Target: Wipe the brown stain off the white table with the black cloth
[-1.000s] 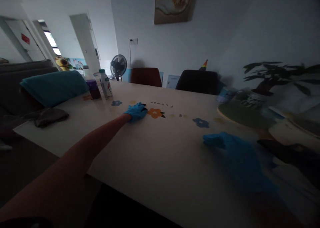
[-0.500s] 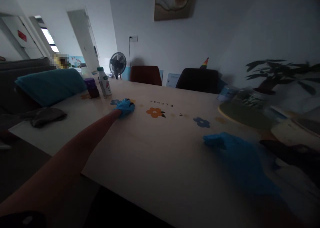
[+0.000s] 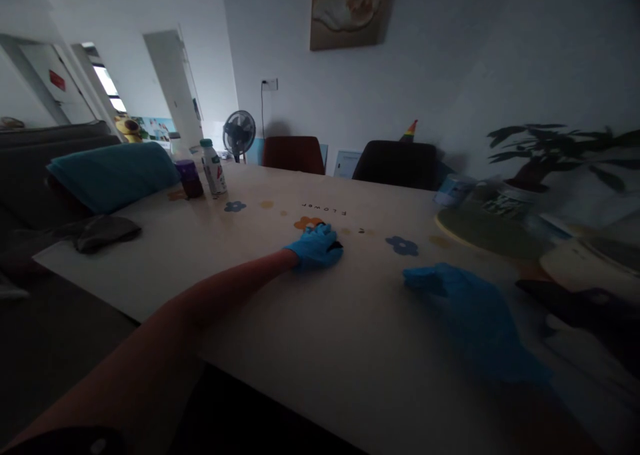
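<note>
My left hand (image 3: 316, 247), in a blue glove, presses on the white table (image 3: 310, 318) over the printed orange flower (image 3: 306, 223). Its fingers are bent over a small black object (image 3: 337, 245), mostly hidden under the palm and too dark to name. Farther right, my right hand (image 3: 475, 315) wears a blue glove too and rests low over the near right part of the table. Its fingers point left, loosely bent, and no object shows in them. A printed blue flower (image 3: 401, 245) lies just beyond that hand.
A white bottle (image 3: 214, 168) and a purple-topped container (image 3: 189, 178) stand at the far left. A dark grey cloth (image 3: 107, 234) lies on the left edge. On the right are a round green mat (image 3: 485, 232), a potted plant (image 3: 515, 198) and a pale container (image 3: 580, 262). Chairs (image 3: 397, 164) line the far side.
My left hand has slid right and nearer, from beside the left blue flower onto the orange flower, with the black object under it. My right hand stays in nearly the same place.
</note>
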The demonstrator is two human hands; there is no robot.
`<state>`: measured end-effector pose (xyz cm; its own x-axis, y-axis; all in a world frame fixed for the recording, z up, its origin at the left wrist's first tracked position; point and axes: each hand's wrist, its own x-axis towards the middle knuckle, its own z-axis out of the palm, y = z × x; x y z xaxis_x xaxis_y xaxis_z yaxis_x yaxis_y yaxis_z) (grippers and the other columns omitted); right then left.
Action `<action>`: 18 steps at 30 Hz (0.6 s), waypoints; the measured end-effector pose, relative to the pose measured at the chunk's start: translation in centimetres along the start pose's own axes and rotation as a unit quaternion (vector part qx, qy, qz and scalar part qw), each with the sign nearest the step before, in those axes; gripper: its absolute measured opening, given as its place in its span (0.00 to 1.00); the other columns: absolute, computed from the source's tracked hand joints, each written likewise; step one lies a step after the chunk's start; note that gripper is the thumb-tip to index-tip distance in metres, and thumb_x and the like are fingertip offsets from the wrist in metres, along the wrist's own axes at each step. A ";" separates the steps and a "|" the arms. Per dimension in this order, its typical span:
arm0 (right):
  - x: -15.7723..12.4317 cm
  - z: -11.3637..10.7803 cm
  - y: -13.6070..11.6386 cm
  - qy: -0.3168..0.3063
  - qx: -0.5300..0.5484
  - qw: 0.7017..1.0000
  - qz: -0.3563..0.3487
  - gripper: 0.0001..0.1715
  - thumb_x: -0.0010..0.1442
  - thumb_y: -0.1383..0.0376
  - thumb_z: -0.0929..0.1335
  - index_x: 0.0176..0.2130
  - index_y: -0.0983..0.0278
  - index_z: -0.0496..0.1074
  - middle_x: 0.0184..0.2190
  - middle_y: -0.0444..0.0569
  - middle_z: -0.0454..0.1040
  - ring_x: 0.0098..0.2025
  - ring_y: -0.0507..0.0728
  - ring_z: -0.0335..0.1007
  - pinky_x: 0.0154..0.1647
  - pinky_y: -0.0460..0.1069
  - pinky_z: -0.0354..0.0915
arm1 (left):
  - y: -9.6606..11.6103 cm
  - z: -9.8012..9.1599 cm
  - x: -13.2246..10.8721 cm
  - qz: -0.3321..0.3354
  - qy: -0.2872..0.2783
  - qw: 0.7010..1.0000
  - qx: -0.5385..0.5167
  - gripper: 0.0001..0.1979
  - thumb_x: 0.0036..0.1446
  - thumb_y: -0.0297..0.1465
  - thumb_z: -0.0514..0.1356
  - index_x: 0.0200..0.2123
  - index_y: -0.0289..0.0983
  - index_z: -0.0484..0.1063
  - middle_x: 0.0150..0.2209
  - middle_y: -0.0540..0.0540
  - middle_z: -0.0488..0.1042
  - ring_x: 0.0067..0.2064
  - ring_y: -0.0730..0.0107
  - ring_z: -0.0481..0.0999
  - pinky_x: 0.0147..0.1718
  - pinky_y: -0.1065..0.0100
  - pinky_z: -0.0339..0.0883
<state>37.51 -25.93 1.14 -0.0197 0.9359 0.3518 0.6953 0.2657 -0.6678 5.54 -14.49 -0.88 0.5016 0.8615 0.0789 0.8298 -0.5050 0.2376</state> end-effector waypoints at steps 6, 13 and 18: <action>-0.4 -0.5 -1.2 -0.013 0.002 0.999 0.044 0.26 0.71 0.56 0.62 0.46 0.55 0.89 0.55 0.53 0.92 0.60 0.71 0.89 0.75 0.70 0.77 | 6.4 2.2 1.7 0.101 -0.031 0.994 -0.026 0.21 0.80 0.48 0.55 0.60 0.39 0.77 0.72 0.30 0.73 0.75 0.37 0.72 0.76 0.40 0.64; -0.5 -0.3 -1.0 0.007 -0.011 0.999 0.032 0.23 0.69 0.57 0.65 0.48 0.53 0.89 0.56 0.51 0.92 0.61 0.72 0.88 0.75 0.71 0.77 | 9.2 3.0 2.5 0.139 -0.041 0.989 -0.038 0.21 0.80 0.48 0.55 0.60 0.39 0.76 0.72 0.30 0.73 0.74 0.38 0.73 0.76 0.39 0.63; -0.5 -0.6 -1.8 -0.008 0.004 0.999 0.051 0.26 0.68 0.59 0.64 0.48 0.58 0.90 0.56 0.54 0.92 0.61 0.70 0.89 0.75 0.67 0.77 | 8.0 2.8 3.2 0.137 -0.036 0.989 -0.037 0.21 0.81 0.47 0.53 0.60 0.40 0.77 0.73 0.31 0.74 0.74 0.37 0.74 0.79 0.33 0.58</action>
<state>36.75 -26.99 2.58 0.0389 0.9618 0.2708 0.6886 0.1706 -0.7048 14.43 -15.91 -1.47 0.7236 0.6854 0.0813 0.6413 -0.7113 0.2876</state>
